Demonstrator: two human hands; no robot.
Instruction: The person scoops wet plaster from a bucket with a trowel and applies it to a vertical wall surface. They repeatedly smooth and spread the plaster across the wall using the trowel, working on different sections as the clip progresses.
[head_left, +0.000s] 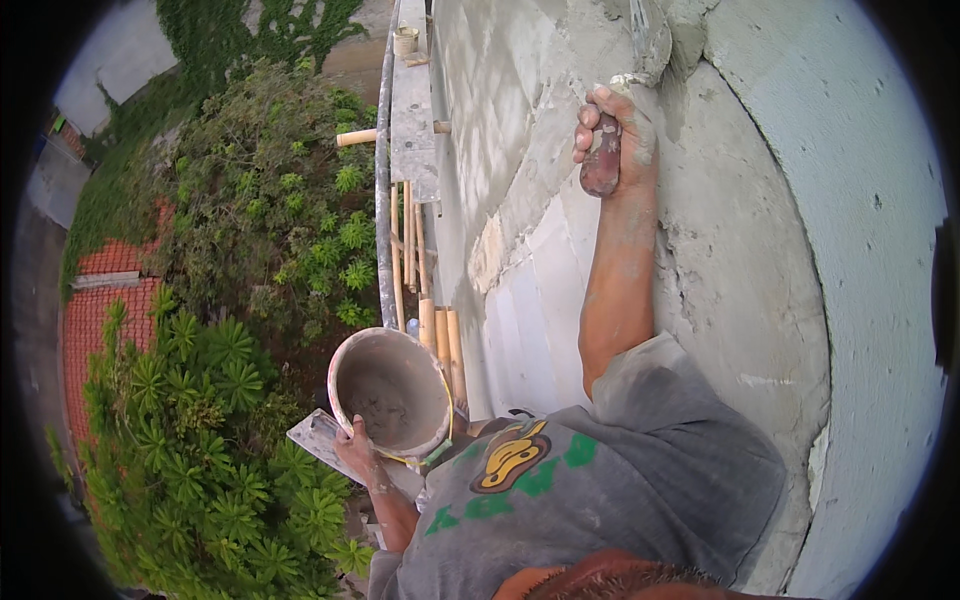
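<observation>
My right hand point(627, 135) is raised against the wall, its fingers wrapped around the dark reddish handle of a trowel point(602, 165). The trowel's metal blade point(650, 40) lies by wet grey mortar near the top of the view. My left hand point(360, 452) grips the rim of a bucket point(425, 370) at my left side. Grey mortar point(378, 402) sits low inside the bucket. A flat, mortar-stained board point(318, 436) shows beneath the bucket and my left hand; I cannot tell whether the hand supports it too. Mortar smears cover both hands.
The wall point(735, 260) is partly coated in rough grey plaster, beside a pale block surface point(870, 200). Bamboo poles point(442, 340), a metal rail point(383, 190) and a narrow plank point(414, 150) run along it. A small pail point(405, 42) stands on the plank. Trees point(210, 400) and red roofs lie below.
</observation>
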